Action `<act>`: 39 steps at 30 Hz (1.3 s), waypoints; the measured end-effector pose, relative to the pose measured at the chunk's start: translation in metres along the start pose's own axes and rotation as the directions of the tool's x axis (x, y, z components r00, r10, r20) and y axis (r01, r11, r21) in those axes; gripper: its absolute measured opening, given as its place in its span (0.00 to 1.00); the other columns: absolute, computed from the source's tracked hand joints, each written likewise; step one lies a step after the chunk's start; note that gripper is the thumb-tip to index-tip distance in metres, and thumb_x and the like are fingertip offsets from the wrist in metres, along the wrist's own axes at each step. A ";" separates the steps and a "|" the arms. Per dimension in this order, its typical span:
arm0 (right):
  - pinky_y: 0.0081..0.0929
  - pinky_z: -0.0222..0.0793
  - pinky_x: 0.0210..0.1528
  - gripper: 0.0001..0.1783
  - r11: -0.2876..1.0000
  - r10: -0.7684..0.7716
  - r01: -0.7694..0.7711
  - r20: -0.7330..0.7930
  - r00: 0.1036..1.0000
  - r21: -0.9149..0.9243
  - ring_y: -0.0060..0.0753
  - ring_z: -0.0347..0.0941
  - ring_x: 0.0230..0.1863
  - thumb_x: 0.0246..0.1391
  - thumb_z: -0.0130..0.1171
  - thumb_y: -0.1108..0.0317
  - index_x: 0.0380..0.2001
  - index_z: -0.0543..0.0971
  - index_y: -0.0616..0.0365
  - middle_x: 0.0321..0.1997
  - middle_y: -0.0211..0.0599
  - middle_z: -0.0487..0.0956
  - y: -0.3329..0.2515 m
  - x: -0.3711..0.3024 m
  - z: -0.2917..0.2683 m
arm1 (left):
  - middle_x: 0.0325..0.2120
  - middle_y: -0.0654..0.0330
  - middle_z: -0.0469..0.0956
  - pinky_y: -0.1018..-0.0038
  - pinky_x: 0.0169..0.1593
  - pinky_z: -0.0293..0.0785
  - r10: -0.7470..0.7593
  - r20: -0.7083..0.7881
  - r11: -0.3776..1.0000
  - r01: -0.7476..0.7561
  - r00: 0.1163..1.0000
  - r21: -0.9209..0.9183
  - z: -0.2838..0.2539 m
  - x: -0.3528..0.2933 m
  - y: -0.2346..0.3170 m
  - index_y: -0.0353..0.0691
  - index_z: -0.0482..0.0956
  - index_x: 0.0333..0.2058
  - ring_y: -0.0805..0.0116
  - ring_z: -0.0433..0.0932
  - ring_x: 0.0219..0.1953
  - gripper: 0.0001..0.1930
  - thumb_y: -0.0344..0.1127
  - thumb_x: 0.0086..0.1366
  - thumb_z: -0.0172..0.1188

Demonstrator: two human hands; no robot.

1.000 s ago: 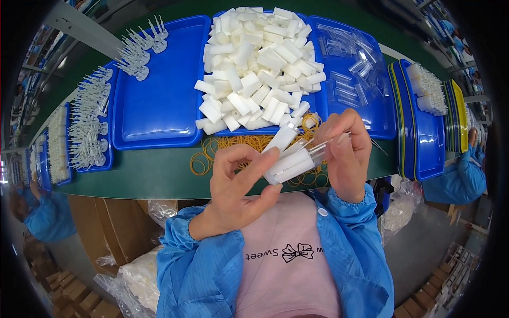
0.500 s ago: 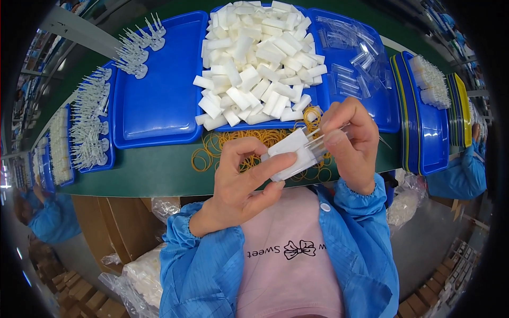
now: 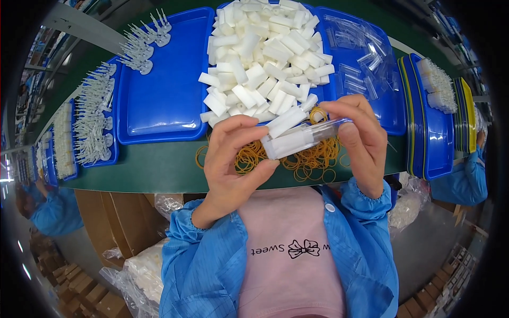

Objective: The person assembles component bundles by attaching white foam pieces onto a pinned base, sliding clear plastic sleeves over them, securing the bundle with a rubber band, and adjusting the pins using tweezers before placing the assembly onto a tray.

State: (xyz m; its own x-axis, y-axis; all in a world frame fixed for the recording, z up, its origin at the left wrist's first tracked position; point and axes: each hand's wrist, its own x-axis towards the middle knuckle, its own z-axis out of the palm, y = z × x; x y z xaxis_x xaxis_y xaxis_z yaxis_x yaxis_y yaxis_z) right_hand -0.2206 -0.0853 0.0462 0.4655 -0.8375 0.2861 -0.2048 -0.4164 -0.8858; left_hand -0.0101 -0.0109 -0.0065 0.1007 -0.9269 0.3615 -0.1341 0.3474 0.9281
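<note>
While the left hand point(image 3: 229, 161) clamped one end of the clear tube point(image 3: 325, 131) between thumb and fingers, the right hand point(image 3: 366, 132) pinched its other end; rubber bands point(image 3: 314, 159) lay beneath, between both grips.

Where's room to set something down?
On the blue tray left of the white blocks, below the spiky parts; or the green table before that tray, left of the rubber bands. Crowded: the block pile and the bands behind the clear case.
</note>
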 end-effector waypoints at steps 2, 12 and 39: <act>0.24 0.61 0.47 0.16 0.995 0.014 -0.004 -0.099 0.995 0.104 0.28 0.67 0.41 0.55 0.54 0.65 0.44 0.74 0.63 0.36 0.35 0.72 0.008 -0.002 0.006 | 0.47 0.55 0.65 0.76 0.49 0.69 -0.061 0.009 0.995 0.062 0.998 -0.073 0.002 0.001 -0.003 0.36 0.74 0.46 0.69 0.70 0.45 0.25 0.21 0.46 0.66; 0.43 0.57 0.57 0.10 0.958 -0.127 0.197 -0.307 0.943 0.209 0.37 0.68 0.46 0.45 0.63 0.74 0.31 0.73 0.58 0.33 0.37 0.77 0.023 -0.003 0.017 | 0.46 0.58 0.67 0.73 0.50 0.71 -0.232 0.068 0.815 0.232 0.970 -0.531 0.005 0.003 -0.006 0.31 0.69 0.50 0.69 0.72 0.46 0.24 0.28 0.55 0.64; 0.30 0.63 0.45 0.12 0.876 -0.029 -0.107 -0.273 0.961 -0.470 0.37 0.69 0.44 0.43 0.62 0.69 0.34 0.78 0.57 0.40 0.34 0.75 0.075 0.010 -0.054 | 0.43 0.55 0.73 0.74 0.51 0.66 -0.366 0.026 0.726 0.303 0.930 -0.618 0.001 0.001 -0.003 0.33 0.68 0.48 0.68 0.72 0.47 0.21 0.24 0.54 0.59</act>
State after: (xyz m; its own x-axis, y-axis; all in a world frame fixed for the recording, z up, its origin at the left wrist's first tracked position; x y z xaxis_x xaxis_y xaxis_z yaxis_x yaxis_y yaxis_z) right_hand -0.2782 -0.1438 0.0024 0.2181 -0.8900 0.4004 -0.6343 -0.4411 -0.6349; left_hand -0.0105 -0.0127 -0.0092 0.1166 -0.9932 -0.0054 0.5422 0.0591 0.8382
